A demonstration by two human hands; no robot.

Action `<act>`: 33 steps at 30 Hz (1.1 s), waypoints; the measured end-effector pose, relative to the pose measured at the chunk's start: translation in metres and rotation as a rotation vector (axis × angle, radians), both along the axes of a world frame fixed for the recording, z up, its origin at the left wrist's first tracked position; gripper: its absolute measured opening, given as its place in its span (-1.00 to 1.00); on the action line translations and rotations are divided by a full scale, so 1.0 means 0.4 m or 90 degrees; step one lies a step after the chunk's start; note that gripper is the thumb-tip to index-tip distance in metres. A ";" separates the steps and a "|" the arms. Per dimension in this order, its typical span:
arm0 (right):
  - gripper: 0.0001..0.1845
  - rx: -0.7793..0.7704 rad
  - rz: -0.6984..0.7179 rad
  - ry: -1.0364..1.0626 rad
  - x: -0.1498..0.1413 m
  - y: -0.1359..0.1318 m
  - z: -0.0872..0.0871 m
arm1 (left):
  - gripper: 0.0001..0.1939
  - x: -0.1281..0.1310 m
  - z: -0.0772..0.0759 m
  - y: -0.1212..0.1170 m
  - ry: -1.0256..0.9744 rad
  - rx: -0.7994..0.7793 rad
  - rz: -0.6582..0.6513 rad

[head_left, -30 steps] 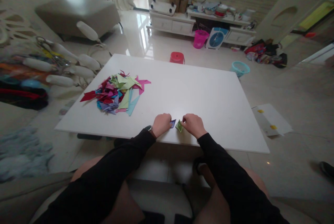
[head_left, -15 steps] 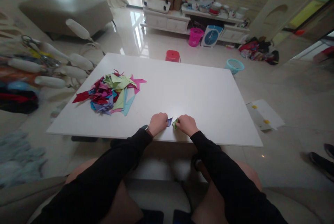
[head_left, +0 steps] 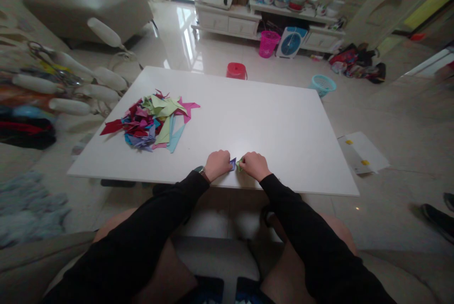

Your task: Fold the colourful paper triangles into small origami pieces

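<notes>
Close to the front edge of the white table point(head_left: 276, 129), my left hand point(head_left: 217, 165) is closed on a small purple folded paper piece point(head_left: 233, 164). Opposite it, my right hand point(head_left: 254, 166) pinches a small green folded paper piece point(head_left: 239, 165). The two pieces face each other with a narrow gap between them. My fingers hide most of both. On the table's left side lies a heap of folded paper pieces point(head_left: 142, 124) in red, pink, green, purple and blue, some shaped like origami birds.
Beyond the table stand a red stool point(head_left: 236, 71), a pink basket point(head_left: 268, 44) and a blue basket point(head_left: 322, 85). White rounded lamp arms point(head_left: 104, 32) rise at the left. A white board point(head_left: 365, 152) lies on the floor at right. Someone's dark shoe point(head_left: 438, 221) shows at far right.
The camera view has shifted slightly. Both hands keep their grip on the paper pieces, which remain near each other; the green piece looks turned a little.
</notes>
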State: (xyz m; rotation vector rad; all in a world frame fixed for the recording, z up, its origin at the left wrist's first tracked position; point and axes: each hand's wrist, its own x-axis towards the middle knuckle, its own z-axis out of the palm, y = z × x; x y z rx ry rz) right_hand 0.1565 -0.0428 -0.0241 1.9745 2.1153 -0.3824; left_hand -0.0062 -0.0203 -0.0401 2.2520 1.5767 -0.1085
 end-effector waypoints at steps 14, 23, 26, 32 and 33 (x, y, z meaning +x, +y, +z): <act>-0.65 0.024 -0.041 0.003 -0.006 -0.002 -0.005 | -0.71 0.012 0.013 -0.017 -0.035 -0.009 0.000; -0.53 0.030 -0.036 0.028 0.009 -0.001 0.012 | -0.69 -0.121 0.047 0.089 -0.055 0.036 0.156; -0.54 0.024 -0.038 0.033 0.016 -0.001 0.024 | -0.55 -0.260 0.064 0.150 -0.013 0.071 0.259; -0.54 0.016 -0.039 0.042 0.029 -0.004 0.034 | -0.43 -0.549 0.052 0.189 0.046 0.149 0.545; -0.54 0.015 -0.038 0.046 0.031 -0.004 0.033 | -0.45 -0.579 0.043 0.187 0.034 0.136 0.566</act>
